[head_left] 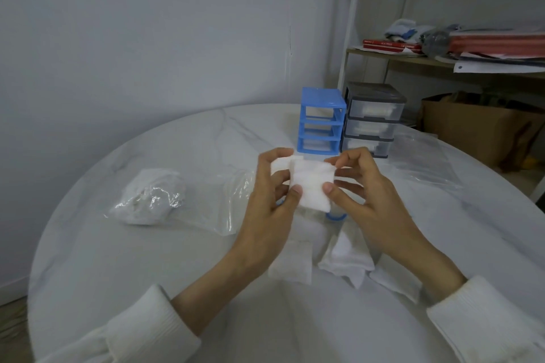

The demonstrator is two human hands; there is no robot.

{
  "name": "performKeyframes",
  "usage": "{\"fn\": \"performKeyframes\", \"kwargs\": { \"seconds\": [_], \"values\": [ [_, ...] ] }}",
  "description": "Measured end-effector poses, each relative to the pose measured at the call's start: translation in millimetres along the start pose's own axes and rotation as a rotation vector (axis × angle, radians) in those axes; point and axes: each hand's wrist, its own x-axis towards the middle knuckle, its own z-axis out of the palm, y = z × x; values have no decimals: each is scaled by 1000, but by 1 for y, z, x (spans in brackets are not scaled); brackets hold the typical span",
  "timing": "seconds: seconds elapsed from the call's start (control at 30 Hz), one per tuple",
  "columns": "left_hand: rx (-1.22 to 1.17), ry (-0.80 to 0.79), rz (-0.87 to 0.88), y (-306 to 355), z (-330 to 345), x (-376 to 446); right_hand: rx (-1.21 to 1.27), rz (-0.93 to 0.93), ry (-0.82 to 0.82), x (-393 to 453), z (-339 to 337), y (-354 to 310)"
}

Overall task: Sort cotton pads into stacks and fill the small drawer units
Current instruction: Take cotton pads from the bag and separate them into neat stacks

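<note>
Both hands hold a small stack of white square cotton pads [311,183] above the table's middle. My left hand [269,203] grips the stack's left side, thumb on its front. My right hand [362,194] pinches the right side. Loose cotton pads [345,259] lie in piles on the table below my hands. A blue drawer unit [321,121] stands at the back, its frame empty of drawers. Beside it on the right stands a grey drawer unit [373,119] with three clear drawers holding white pads. A blue-rimmed drawer [336,216] peeks out under the held stack.
A plastic bag with white pads [150,197] lies at the left, a flat clear bag [218,200] next to it. Another clear bag [424,159] lies right of the drawer units. The round white table [118,268] ends near a shelf [442,62] and a cardboard box [477,127].
</note>
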Motion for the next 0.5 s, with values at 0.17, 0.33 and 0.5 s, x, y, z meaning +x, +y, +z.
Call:
{"fn": "performKeyframes", "kwargs": {
  "seconds": [0.17, 0.33, 0.5],
  "values": [
    [45, 23, 47, -4, 0, 2, 154, 41, -29, 0, 1, 0],
    [115, 22, 53, -3, -1, 3, 243, 39, -54, 2, 0, 1],
    [159, 63, 35, -1, 0, 3, 222, 58, -40, 2, 0, 0]
  ]
}}
